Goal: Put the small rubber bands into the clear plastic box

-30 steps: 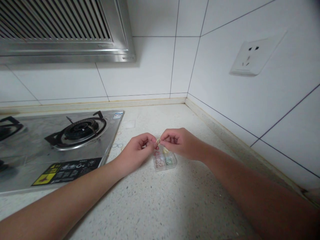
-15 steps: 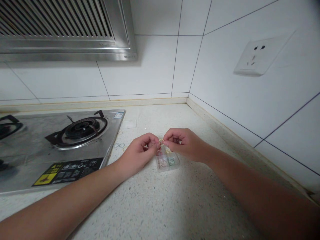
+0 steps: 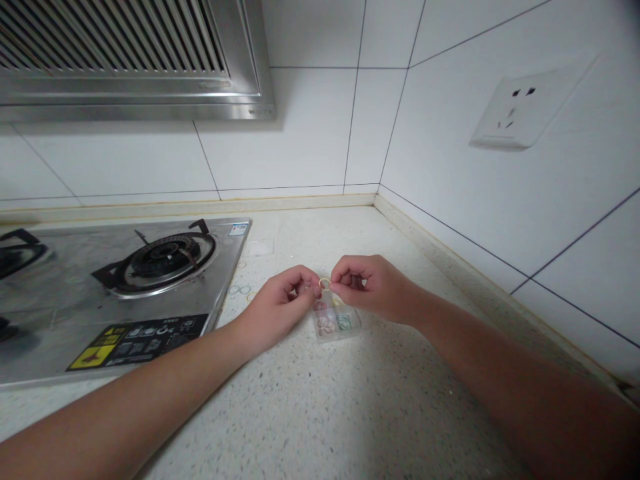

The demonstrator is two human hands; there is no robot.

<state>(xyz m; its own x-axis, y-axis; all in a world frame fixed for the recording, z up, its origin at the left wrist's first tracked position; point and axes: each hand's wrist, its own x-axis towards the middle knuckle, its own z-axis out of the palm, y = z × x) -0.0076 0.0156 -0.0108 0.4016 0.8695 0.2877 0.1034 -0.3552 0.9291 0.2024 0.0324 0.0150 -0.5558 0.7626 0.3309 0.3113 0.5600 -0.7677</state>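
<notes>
Between my two hands, above the far part of a clear box, is a small yellow hair tie (image 3: pixel 325 285). The fingertips of my left hand (image 3: pixel 287 297) pinch its left side. On its right side, the thumb and forefinger of my right hand (image 3: pixel 367 287) are closed on it. The clear divided box (image 3: pixel 337 337) stands on the counter just below. Pink, pale and green hair ties (image 3: pixel 345 323) lie in its near compartments, and red and yellow ones show farther back. My hands partly hide the far end of the box.
Left of my left hand, several loose hair ties (image 3: pixel 239 290) lie on the speckled counter (image 3: pixel 300 413). Behind them is a flat clear piece (image 3: pixel 261 247), perhaps a lid. A gas stove (image 3: pixel 167 257) occupies the left side under a range hood (image 3: pixel 135 100). Tiled walls meet behind, with a socket (image 3: pixel 515 110) at right.
My right hand has shifted very slightly right, and the yellow hair tie between my fingertips shows as a wider loop. My left hand stays nearly still. The view has tilted a little.
</notes>
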